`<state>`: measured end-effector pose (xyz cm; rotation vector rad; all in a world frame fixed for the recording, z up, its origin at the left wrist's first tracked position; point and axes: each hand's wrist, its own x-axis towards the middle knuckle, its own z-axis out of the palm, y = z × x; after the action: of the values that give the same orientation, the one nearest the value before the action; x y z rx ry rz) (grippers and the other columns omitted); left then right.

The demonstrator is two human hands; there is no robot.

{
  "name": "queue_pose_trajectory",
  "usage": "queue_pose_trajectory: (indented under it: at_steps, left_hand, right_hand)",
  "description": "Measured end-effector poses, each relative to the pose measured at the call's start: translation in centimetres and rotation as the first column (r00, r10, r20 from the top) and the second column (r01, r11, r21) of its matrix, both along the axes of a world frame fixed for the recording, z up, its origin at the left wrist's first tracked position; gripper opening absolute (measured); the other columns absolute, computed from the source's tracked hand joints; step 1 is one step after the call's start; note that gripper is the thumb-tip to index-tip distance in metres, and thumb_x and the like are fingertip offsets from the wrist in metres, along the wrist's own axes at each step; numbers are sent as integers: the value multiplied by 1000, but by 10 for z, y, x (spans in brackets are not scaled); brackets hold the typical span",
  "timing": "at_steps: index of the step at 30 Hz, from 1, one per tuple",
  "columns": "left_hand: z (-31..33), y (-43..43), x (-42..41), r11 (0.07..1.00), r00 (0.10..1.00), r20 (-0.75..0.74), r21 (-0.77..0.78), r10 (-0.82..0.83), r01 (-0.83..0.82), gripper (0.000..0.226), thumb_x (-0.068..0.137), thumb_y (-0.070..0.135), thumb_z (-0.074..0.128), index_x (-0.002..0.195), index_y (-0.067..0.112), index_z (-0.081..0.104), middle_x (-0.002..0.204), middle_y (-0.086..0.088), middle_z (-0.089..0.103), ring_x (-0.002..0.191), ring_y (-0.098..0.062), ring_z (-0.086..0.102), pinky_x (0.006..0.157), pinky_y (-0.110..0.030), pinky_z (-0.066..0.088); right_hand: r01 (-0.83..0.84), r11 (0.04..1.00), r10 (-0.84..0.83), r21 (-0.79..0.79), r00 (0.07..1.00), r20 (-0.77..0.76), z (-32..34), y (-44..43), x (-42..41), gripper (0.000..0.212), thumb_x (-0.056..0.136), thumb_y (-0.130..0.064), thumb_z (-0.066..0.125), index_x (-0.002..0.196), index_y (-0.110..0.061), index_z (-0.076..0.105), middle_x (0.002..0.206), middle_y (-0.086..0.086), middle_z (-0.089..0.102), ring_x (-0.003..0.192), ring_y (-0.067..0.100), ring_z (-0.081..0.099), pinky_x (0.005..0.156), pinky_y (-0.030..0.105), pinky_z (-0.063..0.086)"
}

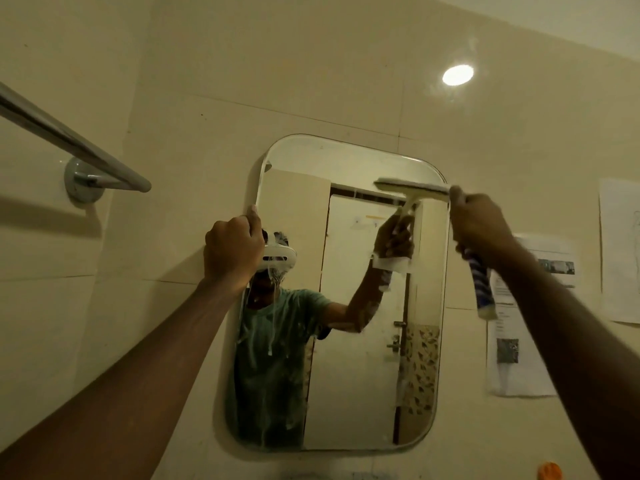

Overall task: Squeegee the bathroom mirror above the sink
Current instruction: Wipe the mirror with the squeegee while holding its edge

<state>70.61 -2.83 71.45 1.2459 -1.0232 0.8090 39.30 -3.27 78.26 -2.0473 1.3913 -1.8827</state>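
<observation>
A rounded rectangular mirror (346, 375) hangs on the tiled wall, with white foam streaks running down its left and middle. My right hand (479, 225) grips the blue-and-white handle of a squeegee (412, 187). Its pale blade lies flat against the glass near the mirror's upper right. My left hand (233, 249) is closed on the mirror's left edge, thumb on the glass rim. The mirror shows a person in a green shirt wearing a white headset.
A chrome towel bar (74, 143) juts out from the wall at upper left. Printed paper sheets (519, 341) are stuck to the wall right of the mirror. An orange object (550, 472) sits at the bottom edge. A round light reflection (458, 75) glows on the tiles above.
</observation>
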Motion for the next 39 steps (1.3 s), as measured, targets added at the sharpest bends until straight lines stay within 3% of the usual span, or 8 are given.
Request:
queue_pose_trajectory:
  at_steps: [4,10,14,18,25,29,34,39]
  left_hand:
    - [-3,-3,0,999,999,0,-17,39,-39,59,103,31,30,63,0,60,49,-8,51,42,-17,40,42,-19,19]
    - [-3,-4,3,999,998,43,-41,37,-35,57,103,29,32,66,-2,62,52,-12,57,43,-16,39,44,-17,18]
    - [-3,-2,2,999,999,45,-47,10,-8,58,103,31,31,70,-4,64,59,-19,64,48,-27,52,53,-26,33]
    - [-5,0,3,999,999,39,-33,-35,36,60,103,32,31,68,-4,64,56,-20,61,51,-35,59,54,-30,38]
    - [-15,-4,5,999,999,13,-23,-39,40,60,103,35,28,65,2,61,50,-7,52,41,-18,48,42,-19,27]
    - [-26,-5,4,999,1000,-5,-11,-31,31,59,103,36,27,66,3,59,53,-3,50,43,-14,45,41,-15,23]
    - [-36,-2,1,1000,999,-44,4,-31,31,57,103,32,31,61,4,57,48,-2,45,38,-9,38,40,-18,22]
    - [-55,2,-5,1000,998,-67,-11,-20,20,53,102,23,35,59,2,58,46,-4,44,39,-17,40,40,-18,22]
  right_hand:
    - [7,999,-8,-32,1000,-21,3,-12,1,38,105,-34,30,84,-9,51,66,8,51,47,17,49,43,25,41]
    - [-24,1000,24,-5,1000,2,-115,-29,11,49,104,-37,28,74,-9,54,54,5,50,39,12,43,37,23,39]
    - [-36,998,36,53,999,1,-165,-11,21,48,103,-37,30,72,-10,54,56,8,54,45,17,50,47,30,46]
    - [-37,995,35,97,999,20,-122,-5,13,48,104,-40,29,75,-10,53,59,4,49,48,16,44,46,27,42]
    - [-4,996,3,-85,1000,-17,-20,-25,6,44,104,-40,28,79,-13,51,64,6,52,45,15,50,44,28,45]
    - [-24,1000,23,-16,1000,-12,-94,-33,4,49,103,-42,26,78,-10,53,57,4,51,41,13,44,38,23,39]
    - [-34,995,34,99,999,-3,-215,-19,8,47,101,-43,29,78,-15,59,64,8,64,55,20,63,54,38,58]
    - [-90,982,91,166,996,-2,-200,-2,1,48,102,-43,30,76,-14,57,67,7,63,53,16,58,49,27,47]
